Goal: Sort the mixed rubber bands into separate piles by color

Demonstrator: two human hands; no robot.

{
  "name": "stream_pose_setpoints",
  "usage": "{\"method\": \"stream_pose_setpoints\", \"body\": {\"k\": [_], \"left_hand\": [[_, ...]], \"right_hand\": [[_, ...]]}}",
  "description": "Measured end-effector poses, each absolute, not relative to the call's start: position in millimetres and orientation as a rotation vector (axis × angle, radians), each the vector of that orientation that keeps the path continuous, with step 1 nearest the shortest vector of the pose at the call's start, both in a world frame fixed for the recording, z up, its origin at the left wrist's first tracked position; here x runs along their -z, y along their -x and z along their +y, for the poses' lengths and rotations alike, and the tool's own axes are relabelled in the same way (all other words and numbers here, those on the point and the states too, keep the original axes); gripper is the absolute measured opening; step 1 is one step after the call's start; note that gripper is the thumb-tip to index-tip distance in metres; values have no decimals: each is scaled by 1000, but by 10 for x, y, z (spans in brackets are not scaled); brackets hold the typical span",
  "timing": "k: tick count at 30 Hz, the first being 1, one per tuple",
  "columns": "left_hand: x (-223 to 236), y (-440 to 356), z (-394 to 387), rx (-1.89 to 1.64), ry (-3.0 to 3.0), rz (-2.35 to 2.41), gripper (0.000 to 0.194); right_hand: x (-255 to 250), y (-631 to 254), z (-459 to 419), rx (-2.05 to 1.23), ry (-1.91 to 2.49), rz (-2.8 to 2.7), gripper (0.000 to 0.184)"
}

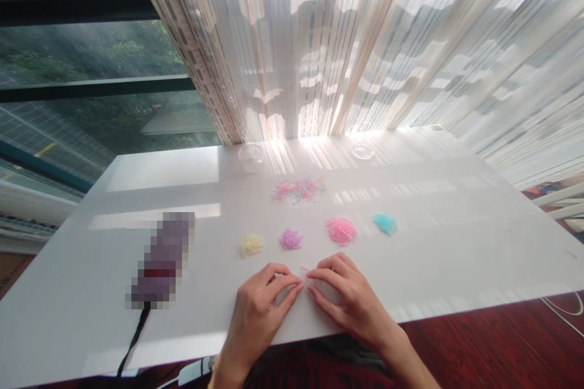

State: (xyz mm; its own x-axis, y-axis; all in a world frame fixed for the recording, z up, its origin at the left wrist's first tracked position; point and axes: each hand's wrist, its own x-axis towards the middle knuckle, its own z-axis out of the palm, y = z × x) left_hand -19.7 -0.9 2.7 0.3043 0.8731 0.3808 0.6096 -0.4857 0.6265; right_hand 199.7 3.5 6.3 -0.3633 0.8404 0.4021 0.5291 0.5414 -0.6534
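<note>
My left hand (264, 299) and my right hand (347, 293) meet near the table's front edge, fingertips almost touching. Between them is a small bunch of pale pink and whitish thin strands (304, 270), partly hidden by the fingers. Both hands are closed in a pinch at these strands. Just beyond lie sorted piles of short thin strands: a yellow pile (251, 245), a purple pile (291, 239), a pink pile (341, 231) and a turquoise pile (384, 223). Farther back, a mixed-colour pile (298, 189) is spread loosely.
At the back of the white table (456, 243) stand a clear round container (250, 158) and a clear round lid or dish (362, 151). A blurred purple object (164, 258) with a black cord (134, 340) lies left. Curtains (310, 61) hang behind the table.
</note>
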Motion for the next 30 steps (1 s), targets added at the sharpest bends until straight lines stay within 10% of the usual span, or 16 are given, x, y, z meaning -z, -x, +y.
{"method": "stream_pose_setpoints", "body": {"k": [30], "left_hand": [[-35,200,2,-995,-2193,1289,8]], "right_hand": [[-66,-2027,46,-600,1084,-1933,15]]}}
